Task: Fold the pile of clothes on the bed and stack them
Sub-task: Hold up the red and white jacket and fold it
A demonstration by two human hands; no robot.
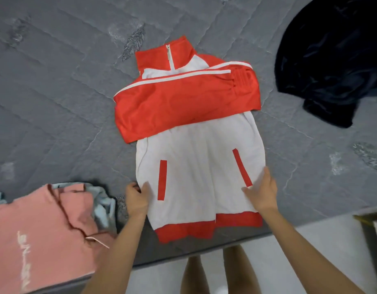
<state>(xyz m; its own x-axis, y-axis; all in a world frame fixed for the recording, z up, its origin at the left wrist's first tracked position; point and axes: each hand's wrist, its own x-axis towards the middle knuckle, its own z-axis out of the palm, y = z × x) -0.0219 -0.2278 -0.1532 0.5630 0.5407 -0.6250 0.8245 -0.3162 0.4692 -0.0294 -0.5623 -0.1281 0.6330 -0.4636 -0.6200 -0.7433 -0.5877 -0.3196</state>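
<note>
At the near edge of the bed (56,102), both forearms reach forward over one red-and-white jacket (194,177). The left hand (136,200) curls its fingers (131,188) round the jacket's left side, grasping the cloth. The right hand (263,192) lies flat on the right side, fingers straight and released. The jacket lies front up, long axis near to far, collar far, hem near, both sleeves folded across the chest. One pink garment (41,225) sits near left, one dark garment (332,60) far right.

Both bare forearms enter from 6 o'clock, reaching toward 12. Left hand (136,200): fingers curled, thumb on top, pinching the jacket (196,183) edge. Right hand (263,193): flat, fingers straight, thumb spread toward 9 o'clock.
</note>
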